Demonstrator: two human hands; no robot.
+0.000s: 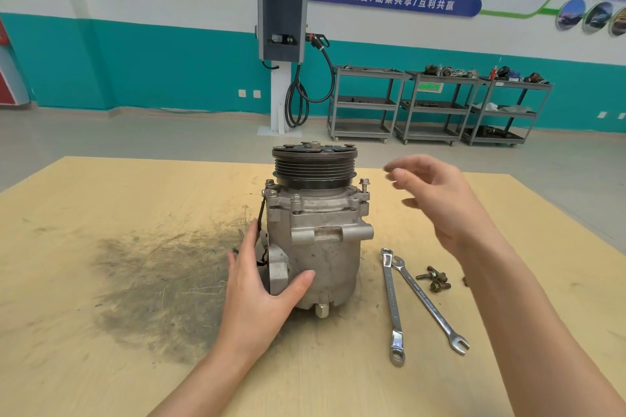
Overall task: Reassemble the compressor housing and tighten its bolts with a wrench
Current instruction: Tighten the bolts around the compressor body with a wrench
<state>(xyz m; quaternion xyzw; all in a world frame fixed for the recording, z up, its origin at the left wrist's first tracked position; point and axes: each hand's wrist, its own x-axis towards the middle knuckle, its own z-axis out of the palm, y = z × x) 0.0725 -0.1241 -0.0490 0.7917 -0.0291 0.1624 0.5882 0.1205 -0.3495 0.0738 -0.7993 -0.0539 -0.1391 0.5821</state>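
Observation:
A grey metal compressor (321, 247) stands upright on the wooden table (118, 281), its black grooved pulley (314, 164) on top. Bolts stick up from its upper flange, one at the right (364, 185), one at the front (295, 201) and one at the left (270, 184). My left hand (261, 291) grips the lower left side of the housing, thumb across the front. My right hand (437, 200) hovers in the air to the right of the pulley, fingers loose, holding nothing. Two combination wrenches (393, 305) (428, 305) lie crossed on the table to the right, beside loose bolts (435, 278).
A dark greasy smear (159, 284) covers the table left of the compressor. Beyond the table stand a charging post with cable (283, 54) and three grey shelf carts (437, 105) with parts against the teal wall.

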